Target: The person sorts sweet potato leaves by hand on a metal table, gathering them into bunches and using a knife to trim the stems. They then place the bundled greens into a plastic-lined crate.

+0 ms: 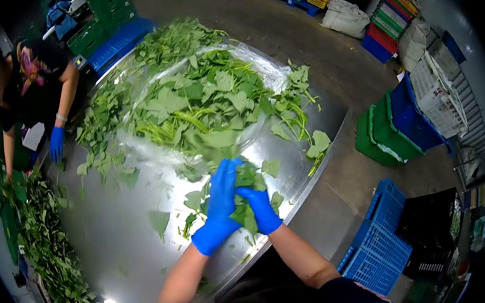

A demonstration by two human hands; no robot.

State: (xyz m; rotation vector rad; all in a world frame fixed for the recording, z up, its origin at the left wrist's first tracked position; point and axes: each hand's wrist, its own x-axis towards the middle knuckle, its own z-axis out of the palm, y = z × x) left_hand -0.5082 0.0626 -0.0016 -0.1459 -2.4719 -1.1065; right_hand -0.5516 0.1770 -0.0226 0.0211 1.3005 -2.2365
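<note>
My right hand [261, 211], in a blue glove, is closed around a bunch of leafy greens [249, 177] near the table's front edge. My left hand [221, 204], also gloved in blue, lies along the left side of that bunch with its fingers stretched out. Both palms partly hide the stems. Just beyond them, a large heap of leafy greens [201, 102] with pale green stems rests on a clear plastic sheet [266, 68]. Loose leaves and cut stem bits are scattered on the metal table [118, 216] around my hands.
At the left, another person [38, 73] bends over, a blue-gloved hand [57, 144] at the table's edge. More greens [47, 239] fill a container at lower left. Blue crates [381, 236], a black crate [430, 223] and green crates [378, 133] stand on the right.
</note>
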